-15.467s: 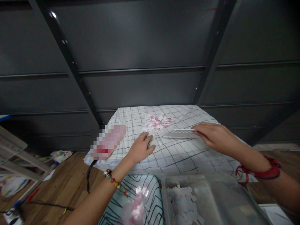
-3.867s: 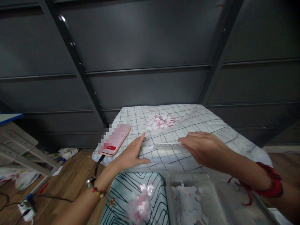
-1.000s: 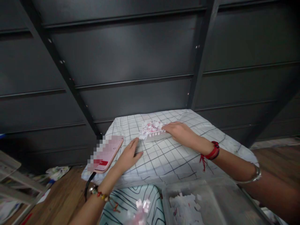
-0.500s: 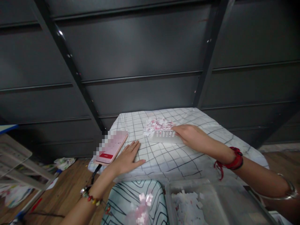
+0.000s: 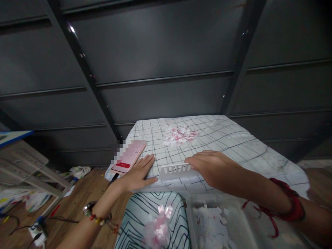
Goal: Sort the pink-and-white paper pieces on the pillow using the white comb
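Note:
In my right hand [image 5: 211, 167] I grip one end of a white slotted plastic piece [image 5: 173, 174], standing on its edge near the front of the table. Beyond it, a pile of pink and white paper scraps [image 5: 178, 135] lies on the checked tablecloth [image 5: 233, 141]. My left hand [image 5: 140, 173] rests flat on the cloth with its fingers stretched out, beside a pink phone [image 5: 131, 157]. The hand holds nothing. The phone's left part is blurred out.
Below the table edge are a patterned cushion-like surface [image 5: 140, 207] bearing a clear bag of pink and white bits [image 5: 158, 230], and a clear plastic bin [image 5: 241, 214] with paper scraps. A dark panelled wall [image 5: 160, 52] stands behind. Cables and a power strip [image 5: 37, 233] lie at lower left.
My right hand has drawn the slotted piece back towards me, away from the paper pile, which stays on the cloth. My left hand remains flat. The view has shifted slightly.

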`<state>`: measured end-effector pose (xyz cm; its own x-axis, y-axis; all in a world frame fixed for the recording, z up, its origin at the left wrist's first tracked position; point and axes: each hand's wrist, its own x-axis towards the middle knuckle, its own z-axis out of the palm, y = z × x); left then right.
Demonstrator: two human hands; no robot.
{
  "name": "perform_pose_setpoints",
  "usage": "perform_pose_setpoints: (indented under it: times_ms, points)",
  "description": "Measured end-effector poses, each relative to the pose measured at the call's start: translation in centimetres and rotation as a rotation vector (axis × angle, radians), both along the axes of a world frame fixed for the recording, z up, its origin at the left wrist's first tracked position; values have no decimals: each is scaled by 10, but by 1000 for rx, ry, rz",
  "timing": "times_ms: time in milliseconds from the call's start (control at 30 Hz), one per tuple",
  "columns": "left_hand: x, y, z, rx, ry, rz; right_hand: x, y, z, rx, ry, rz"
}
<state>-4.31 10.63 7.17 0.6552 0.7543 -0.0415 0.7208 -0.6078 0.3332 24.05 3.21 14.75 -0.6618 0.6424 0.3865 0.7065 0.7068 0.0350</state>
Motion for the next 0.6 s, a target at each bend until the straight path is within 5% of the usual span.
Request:
perform_pose_setpoints:
  times_ms: [233, 600]
  points:
    - [-1, -2, 4, -17, 67, -7, 10, 13, 8, 119, -37, -120]
    - [-6, 2, 2, -38, 67, -58, -2, -20, -6, 119, -51, 42]
